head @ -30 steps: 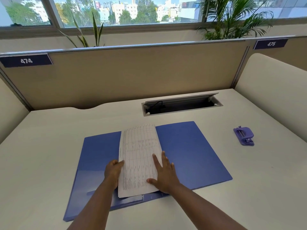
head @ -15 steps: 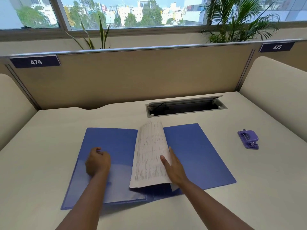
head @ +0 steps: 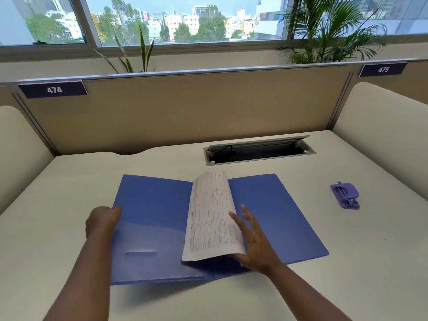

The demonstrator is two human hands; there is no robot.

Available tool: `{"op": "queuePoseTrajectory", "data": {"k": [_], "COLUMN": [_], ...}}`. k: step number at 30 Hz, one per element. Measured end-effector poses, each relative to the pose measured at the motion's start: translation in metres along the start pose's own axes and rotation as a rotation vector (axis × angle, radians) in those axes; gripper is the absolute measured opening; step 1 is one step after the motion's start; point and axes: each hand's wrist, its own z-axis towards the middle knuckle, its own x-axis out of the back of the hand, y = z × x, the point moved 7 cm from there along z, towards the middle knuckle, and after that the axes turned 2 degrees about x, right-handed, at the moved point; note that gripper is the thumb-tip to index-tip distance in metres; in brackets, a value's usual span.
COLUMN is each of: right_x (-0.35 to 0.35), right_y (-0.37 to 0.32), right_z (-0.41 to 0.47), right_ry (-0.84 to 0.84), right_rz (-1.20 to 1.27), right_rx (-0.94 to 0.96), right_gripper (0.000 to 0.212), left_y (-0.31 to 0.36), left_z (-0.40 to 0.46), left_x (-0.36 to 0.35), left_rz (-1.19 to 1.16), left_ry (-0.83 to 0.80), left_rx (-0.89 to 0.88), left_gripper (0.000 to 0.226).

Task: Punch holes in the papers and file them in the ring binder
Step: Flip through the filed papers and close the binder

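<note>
1. Since 0.5 s ago: left hand [head: 102, 222] has shifted outward from the left cover's inner area to its left edge; paper stack is curled further up off the spine.
2. Head view: flat blue plastic ring binder [head: 280, 218] lies open on the pale desk [head: 69, 181], both covers spread.
3. Stack of white printed table sheets [head: 212, 216] stands bowed over the spine, top edge arched toward the left cover, lower edge down at the spine.
4. Left hand is curled at the left cover's edge; whether the edge is pinched cannot be told, fingertips are hidden.
5. Right hand [head: 253, 239] is spread flat, fingers splayed, pressed against the right face of the sheets, palm over the right cover.
6. Small purple plastic hole punch [head: 345, 195] sits on the desk well apart to the right, untouched.
7. Recessed grey cable tray [head: 259, 150] is seen open behind the binder.
</note>
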Motion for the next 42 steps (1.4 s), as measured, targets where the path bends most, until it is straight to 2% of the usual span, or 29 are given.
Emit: {"op": "queuePoseTrajectory", "data": {"k": [3,4,7,8,10,11,13,14,17,19,22,24,27,30,32,34,38,42], "right_x": [0.017,0.024,0.036,0.038,0.040,0.040,0.040,0.042,0.056,0.069,0.087,0.090,0.089,0.088,0.088,0.095,0.123,0.166], "right_y": [0.005,0.007,0.016,0.021,0.033,0.039,0.050,0.054,0.059,0.057,0.046,0.040,0.024,-0.015,-0.043,-0.067,-0.097,-0.088], "right_z": [-0.004,-0.007,-0.019,-0.024,-0.034,-0.037,-0.043,-0.046,-0.057,-0.061,-0.051,-0.035,-0.006,0.022,0.036,0.045,0.052,0.052], "right_ry": [0.266,0.355,0.576,0.637,0.717,0.735,0.753,0.773,0.882,0.976,1.064,1.003,0.727,0.371,0.155,0.018,-0.096,-0.003], "right_rz": [0.168,0.211,0.291,0.311,0.392,0.413,0.384,0.370,0.141,-0.021,-0.093,0.070,0.471,0.733,0.831,0.875,0.735,0.587], "right_rx": [-0.085,-0.124,-0.284,-0.354,-0.493,-0.559,-0.672,-0.707,-0.816,-0.861,-0.695,-0.554,-0.488,-0.466,-0.472,-0.469,-0.417,-0.465], "right_gripper": [0.071,0.066,0.049,0.056,0.087,0.085,0.054,0.046,0.060,0.062,0.048,0.029,0.016,0.027,0.039,0.050,0.061,0.051], "left_y": [0.010,0.014,0.033,0.040,0.052,0.057,0.064,0.068,0.078,0.084,0.097,0.104,0.113,0.123,0.129,0.136,0.142,0.140], "left_z": [0.007,0.011,0.002,-0.005,-0.018,-0.020,-0.024,-0.029,-0.039,-0.050,-0.070,-0.083,-0.091,-0.106,-0.117,-0.132,-0.159,-0.174], "left_x": [0.013,0.015,0.013,0.012,0.012,0.010,0.005,0.002,-0.011,-0.021,-0.039,-0.054,-0.071,-0.083,-0.093,-0.099,-0.120,-0.142], "left_rz": [-0.055,-0.081,-0.115,-0.126,-0.175,-0.217,-0.296,-0.337,-0.492,-0.587,-0.677,-0.753,-0.816,-0.799,-0.764,-0.725,-0.593,-0.387], "left_ry": [-0.046,-0.085,-0.344,-0.435,-0.566,-0.598,-0.608,-0.607,-0.597,-0.630,-0.733,-0.805,-0.811,-0.777,-0.733,-0.690,-0.711,-0.741], "left_rx": [-0.061,-0.076,-0.153,-0.184,-0.242,-0.269,-0.311,-0.325,-0.345,-0.360,-0.396,-0.363,-0.362,-0.446,-0.516,-0.593,-0.734,-0.840], "left_gripper": [0.017,0.022,0.025,0.023,0.019,0.018,0.020,0.021,0.034,0.045,0.041,0.035,0.035,0.055,0.045,0.036,0.040,0.057]}}
